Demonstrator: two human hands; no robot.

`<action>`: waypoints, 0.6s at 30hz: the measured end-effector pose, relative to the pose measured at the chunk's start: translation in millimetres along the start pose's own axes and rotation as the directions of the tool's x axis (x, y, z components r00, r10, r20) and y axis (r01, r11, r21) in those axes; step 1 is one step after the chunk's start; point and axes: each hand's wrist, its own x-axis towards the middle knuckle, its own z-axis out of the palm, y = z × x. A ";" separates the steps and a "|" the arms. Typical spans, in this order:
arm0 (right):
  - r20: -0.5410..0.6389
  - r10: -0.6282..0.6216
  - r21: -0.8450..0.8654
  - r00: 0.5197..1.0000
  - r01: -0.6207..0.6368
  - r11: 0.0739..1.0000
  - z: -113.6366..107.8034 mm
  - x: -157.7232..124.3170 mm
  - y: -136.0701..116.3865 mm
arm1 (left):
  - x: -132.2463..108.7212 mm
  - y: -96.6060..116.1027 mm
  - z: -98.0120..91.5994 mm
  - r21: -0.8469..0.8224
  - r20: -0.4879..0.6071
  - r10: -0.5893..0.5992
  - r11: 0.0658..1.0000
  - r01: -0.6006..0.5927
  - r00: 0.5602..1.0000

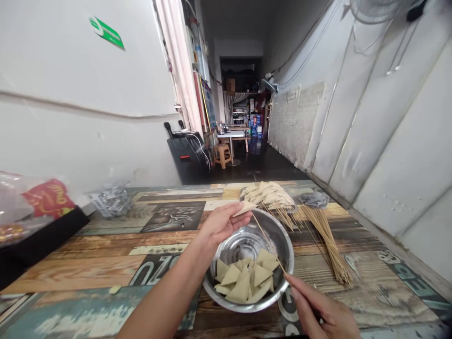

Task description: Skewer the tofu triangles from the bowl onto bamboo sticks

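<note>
My left hand (pixel 221 222) pinches a pale tofu triangle (pixel 246 207) above the far rim of a steel bowl (pixel 290 252). My right hand (pixel 319 303), low at the right, grips the near end of a thin wooden skewer (pixel 264 233). The skewer slants across the bowl, its far end meeting the triangle; how deep it goes in, I cannot tell. Several loose tofu triangles (pixel 242 282) lie in the near half of the bowl. Behind it is a heap of skewered triangles (pixel 269 194), their sticks pointing toward me.
A bundle of bare skewers (pixel 328 247) lies right of the bowl, near a crumpled grey plastic bag (pixel 314 199). On the left are a clear plastic bag (pixel 113 201) and a black tray (pixel 42 242) with red packaging. A small scrap (pixel 115 289) lies on the patterned tabletop (pixel 81 268).
</note>
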 end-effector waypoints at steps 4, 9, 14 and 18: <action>0.002 -0.041 0.015 0.999 0.041 0.999 4.3 1.5 0.2 | 0.2 -3.0 -1.9 -0.028 -0.031 0.000 1.000 -0.001 1.000; 0.039 -0.066 -0.011 0.997 0.067 0.998 3.2 5.1 2.1 | -2.8 -5.6 -0.3 -0.001 -0.002 0.006 1.000 -0.006 1.000; 0.072 -0.070 -0.051 0.995 0.074 0.996 5.1 8.4 1.6 | -5.4 -5.7 1.4 0.006 0.016 0.004 1.000 -0.004 1.000; 0.021 -0.041 0.000 0.999 0.041 0.999 10.3 6.6 3.5 | -5.8 -5.5 1.9 0.008 0.009 0.005 1.000 -0.005 1.000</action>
